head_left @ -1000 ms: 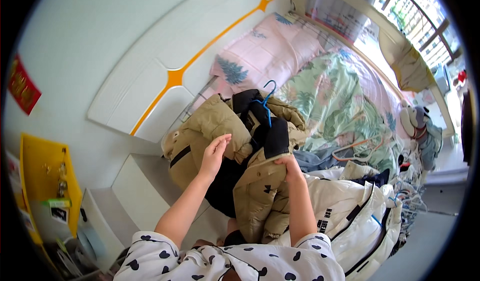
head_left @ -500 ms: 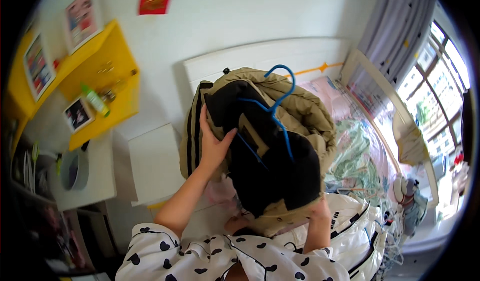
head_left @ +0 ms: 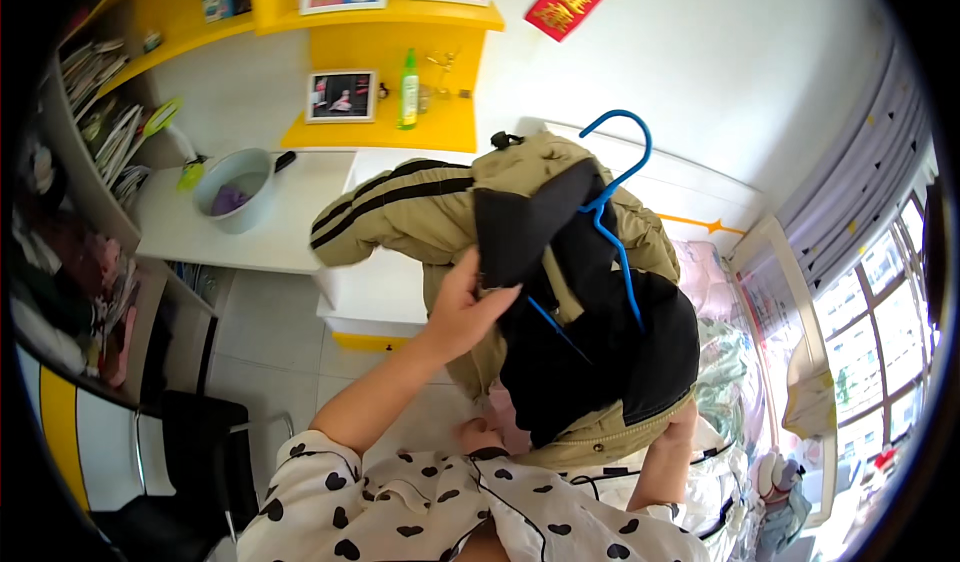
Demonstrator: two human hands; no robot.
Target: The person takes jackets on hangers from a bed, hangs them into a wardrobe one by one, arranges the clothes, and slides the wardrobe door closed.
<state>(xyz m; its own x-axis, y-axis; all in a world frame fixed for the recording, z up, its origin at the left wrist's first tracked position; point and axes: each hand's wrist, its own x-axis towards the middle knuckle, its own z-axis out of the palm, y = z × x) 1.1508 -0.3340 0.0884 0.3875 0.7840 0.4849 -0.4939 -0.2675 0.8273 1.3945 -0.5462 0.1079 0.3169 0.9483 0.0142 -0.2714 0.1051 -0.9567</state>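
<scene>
A khaki padded jacket with a black lining and black sleeve stripes is held up in front of me. Its blue clothes hanger lies partly inside the opening, the hook sticking up above the collar. My left hand grips the jacket's left front edge near the black collar, thumb on the dark cloth. At the lower right, my right hand holds the jacket by its hem side; its fingers are hidden behind the cloth. One striped sleeve hangs out to the left.
A bed with rumpled bedding is at the right, beside a window. A white garment lies under the jacket. To the left stand a white desk with a grey bucket, yellow shelves, and a black chair.
My view has turned left, bringing the desk, bucket and chair into sight. The jacket has come with it, its striped sleeve now swung out left. Both hands keep their hold.
</scene>
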